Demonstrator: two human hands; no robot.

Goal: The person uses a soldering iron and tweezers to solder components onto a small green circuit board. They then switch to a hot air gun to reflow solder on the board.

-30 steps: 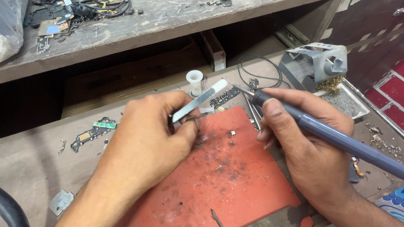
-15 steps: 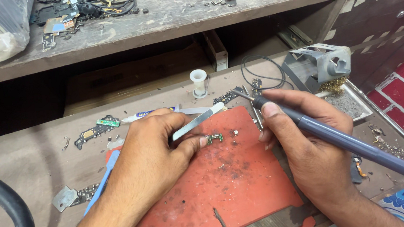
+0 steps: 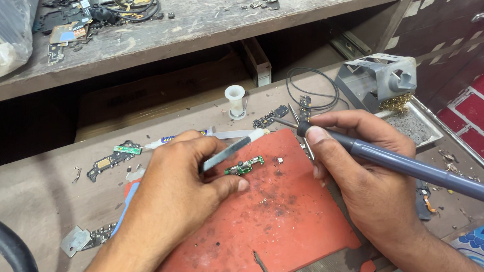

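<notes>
Red-orange mat (image 3: 271, 230), stained with dark specks. Small green circuit board (image 3: 245, 166) on top. Grey-blue soldering iron (image 3: 414, 166). White spool (image 3: 235, 100). Grey metal stand (image 3: 377, 81) with golden brass wool (image 3: 396, 103). Brown dusty wooden bench (image 3: 24, 191).

Lower half of the red mat (image 3: 271, 230) lies open (only specks), while the iron stand (image 3: 377, 78) blocks upper right.

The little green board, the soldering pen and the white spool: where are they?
little green board (image 3: 245, 166), head view, its middle.
soldering pen (image 3: 414, 166), head view, mid-handle, in the right hand (image 3: 364, 173).
white spool (image 3: 235, 94), head view, its top rim.
</notes>
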